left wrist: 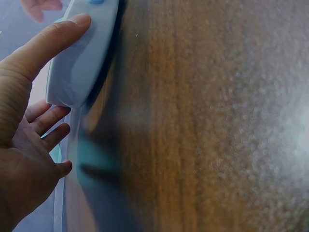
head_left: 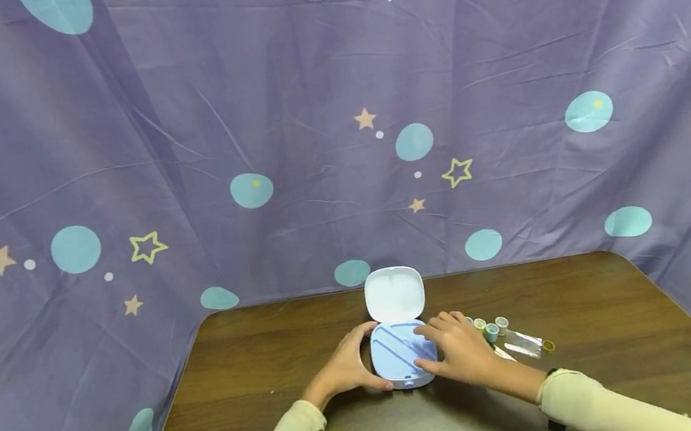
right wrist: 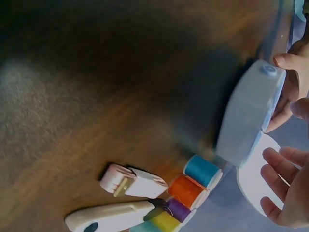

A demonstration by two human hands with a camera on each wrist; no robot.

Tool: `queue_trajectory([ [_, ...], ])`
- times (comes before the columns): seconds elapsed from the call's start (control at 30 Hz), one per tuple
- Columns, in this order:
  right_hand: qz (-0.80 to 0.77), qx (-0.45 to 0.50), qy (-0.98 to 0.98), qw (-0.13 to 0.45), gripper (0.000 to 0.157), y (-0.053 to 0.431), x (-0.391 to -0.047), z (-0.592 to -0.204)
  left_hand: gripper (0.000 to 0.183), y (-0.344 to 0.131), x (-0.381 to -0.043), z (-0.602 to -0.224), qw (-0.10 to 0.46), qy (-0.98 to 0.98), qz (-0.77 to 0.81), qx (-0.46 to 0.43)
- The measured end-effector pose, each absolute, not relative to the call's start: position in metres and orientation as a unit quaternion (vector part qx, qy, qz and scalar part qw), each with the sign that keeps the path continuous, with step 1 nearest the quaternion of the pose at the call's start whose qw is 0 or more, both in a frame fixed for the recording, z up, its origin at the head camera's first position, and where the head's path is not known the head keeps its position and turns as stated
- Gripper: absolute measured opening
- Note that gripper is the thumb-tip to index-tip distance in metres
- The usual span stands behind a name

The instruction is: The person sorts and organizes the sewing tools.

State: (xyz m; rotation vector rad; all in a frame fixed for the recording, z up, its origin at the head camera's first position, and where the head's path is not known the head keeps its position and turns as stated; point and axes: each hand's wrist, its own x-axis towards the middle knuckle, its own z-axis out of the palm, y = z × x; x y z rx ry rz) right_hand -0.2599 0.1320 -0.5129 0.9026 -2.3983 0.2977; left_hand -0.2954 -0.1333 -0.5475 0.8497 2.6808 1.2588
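The white case [head_left: 397, 361] rests on the counter [head_left: 258, 352] between both hands, its lid [head_left: 395, 295] raised at the rear. The left hand [head_left: 346, 368] grips the case's left side, thumb at the front; the right hand [head_left: 466, 352], fingers loosely spread and holding nothing visible, is positioned over the right side. Thread spools [right wrist: 187, 190] and a white-handled tool [right wrist: 113, 215] lie to the right.

No lettering, label, brand or number can be read.
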Motion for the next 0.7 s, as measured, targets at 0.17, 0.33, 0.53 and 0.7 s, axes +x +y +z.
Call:
queue_trajectory([
  [0.17,0.103,0.329,-0.903,0.257,0.051,0.130,-0.259,-0.521,0.113,-0.133,-0.295,-0.546,0.030,0.870,0.407,0.277],
  [0.33,0.095,0.323,-0.908,0.250,0.053,0.128,-0.259,-0.526,0.113,-0.133,-0.295,-0.546,0.034,0.868,0.410,0.278],
  [0.53,0.084,0.324,-0.909,0.246,0.059,0.125,-0.258,-0.527,0.113,-0.133,-0.295,-0.545,0.038,0.866,0.414,0.279],
  [0.7,0.073,0.325,-0.913,0.237,0.062,0.124,-0.259,-0.528,0.113,-0.134,-0.295,-0.545,0.035,0.869,0.406,0.279],
])
